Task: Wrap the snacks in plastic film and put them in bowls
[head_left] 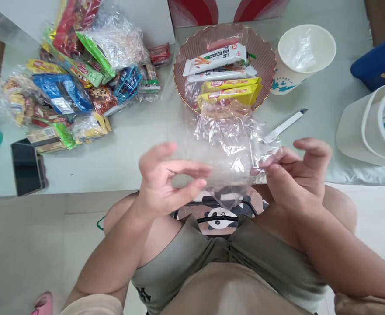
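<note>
A crinkled clear plastic bag (233, 151) is stretched between my two hands, just in front of the plate and over the table's near edge. My left hand (166, 181) pinches its left side between thumb and fingers. On the other side, my right hand (299, 175) grips the bag's edge with thumb and index finger, the other fingers raised. Through the film I make out no contents. Right behind the bag, the ribbed pink plate (185, 48) with a gold rim holds white snack packets (215, 59) and yellow wafer packets (230, 92).
A pile of wrapped snacks (63, 94) covers the left of the table, beside a black phone (28, 168). A white-handled blade (286, 127) lies right of the plate. Further right stand a paper cup (286, 65) with plastic film inside and white containers (352, 127).
</note>
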`<state>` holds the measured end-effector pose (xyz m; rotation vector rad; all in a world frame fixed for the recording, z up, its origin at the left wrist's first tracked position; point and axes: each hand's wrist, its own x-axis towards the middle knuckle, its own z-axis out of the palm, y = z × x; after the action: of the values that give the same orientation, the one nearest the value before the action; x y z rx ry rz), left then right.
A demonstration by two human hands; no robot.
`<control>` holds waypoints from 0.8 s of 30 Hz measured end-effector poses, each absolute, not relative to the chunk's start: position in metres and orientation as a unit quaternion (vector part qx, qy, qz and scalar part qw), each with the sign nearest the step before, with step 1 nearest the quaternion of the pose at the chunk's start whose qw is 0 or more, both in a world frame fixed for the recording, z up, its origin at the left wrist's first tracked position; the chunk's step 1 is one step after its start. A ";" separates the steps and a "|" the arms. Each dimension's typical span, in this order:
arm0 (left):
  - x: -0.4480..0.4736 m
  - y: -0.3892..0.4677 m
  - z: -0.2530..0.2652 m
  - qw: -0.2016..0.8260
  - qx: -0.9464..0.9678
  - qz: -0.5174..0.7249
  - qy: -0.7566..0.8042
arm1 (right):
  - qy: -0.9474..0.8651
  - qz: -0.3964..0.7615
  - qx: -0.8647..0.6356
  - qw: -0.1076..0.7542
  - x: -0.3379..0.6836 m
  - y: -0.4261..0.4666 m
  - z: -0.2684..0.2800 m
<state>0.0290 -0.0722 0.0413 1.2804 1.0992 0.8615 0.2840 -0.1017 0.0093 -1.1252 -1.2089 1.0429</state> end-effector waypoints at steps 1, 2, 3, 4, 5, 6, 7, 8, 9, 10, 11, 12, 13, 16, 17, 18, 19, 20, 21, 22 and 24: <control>0.029 -0.075 0.042 0.528 0.618 0.382 0.441 | -0.531 0.437 -0.460 0.562 0.287 -0.103 0.008; 0.029 -0.076 0.042 0.452 0.687 0.402 0.404 | -0.557 0.433 -0.439 0.557 0.290 -0.104 0.007; 0.030 -0.077 0.043 0.372 0.742 0.423 0.364 | -0.588 0.429 -0.415 0.546 0.292 -0.104 0.007; 0.032 -0.077 0.044 0.312 0.776 0.435 0.332 | -0.622 0.424 -0.393 0.528 0.295 -0.104 0.006; 0.033 -0.077 0.044 0.272 0.797 0.442 0.308 | -0.654 0.417 -0.378 0.506 0.296 -0.104 0.006; 0.036 -0.076 0.045 0.247 0.809 0.446 0.293 | -0.682 0.404 -0.370 0.484 0.297 -0.104 0.006; 0.038 -0.075 0.046 0.234 0.817 0.443 0.286 | -0.701 0.391 -0.373 0.466 0.297 -0.104 0.007; 0.039 -0.073 0.046 0.224 0.824 0.435 0.286 | -0.713 0.376 -0.383 0.452 0.297 -0.105 0.008; 0.041 -0.072 0.045 0.207 0.830 0.430 0.287 | -0.719 0.361 -0.398 0.441 0.296 -0.105 0.009; 0.042 -0.070 0.044 0.182 0.835 0.429 0.292 | -0.721 0.344 -0.415 0.435 0.295 -0.104 0.010; 0.043 -0.069 0.042 0.153 0.838 0.432 0.296 | -0.722 0.326 -0.432 0.432 0.294 -0.104 0.010; 0.043 -0.068 0.039 0.125 0.839 0.435 0.302 | -0.722 0.306 -0.449 0.428 0.293 -0.102 0.011; 0.044 -0.067 0.036 0.098 0.838 0.437 0.310 | -0.723 0.285 -0.464 0.425 0.293 -0.101 0.012; 0.046 -0.063 0.023 0.035 0.831 0.447 0.330 | -0.734 0.217 -0.486 0.422 0.291 -0.096 0.011; 0.046 -0.062 0.019 0.020 0.824 0.455 0.338 | -0.736 0.190 -0.491 0.427 0.291 -0.095 0.011; 0.048 -0.060 0.015 0.008 0.815 0.466 0.345 | -0.734 0.162 -0.496 0.434 0.291 -0.094 0.010; 0.049 -0.058 0.011 -0.002 0.805 0.480 0.349 | -0.730 0.137 -0.503 0.441 0.292 -0.093 0.010; 0.050 -0.055 0.008 -0.010 0.795 0.497 0.348 | -0.726 0.117 -0.507 0.449 0.292 -0.092 0.009; 0.052 -0.053 0.005 -0.017 0.788 0.513 0.342 | -0.725 0.109 -0.504 0.457 0.293 -0.092 0.009; 0.054 -0.051 0.004 -0.020 0.782 0.527 0.331 | -0.727 0.119 -0.492 0.465 0.294 -0.092 0.008; 0.058 -0.049 0.003 0.014 0.782 0.545 0.303 | -0.724 0.196 -0.462 0.474 0.295 -0.092 0.005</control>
<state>0.0580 -0.0491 0.0029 2.4346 0.9443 1.6960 0.2955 -0.0925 0.0054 -1.1302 -1.7708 0.4785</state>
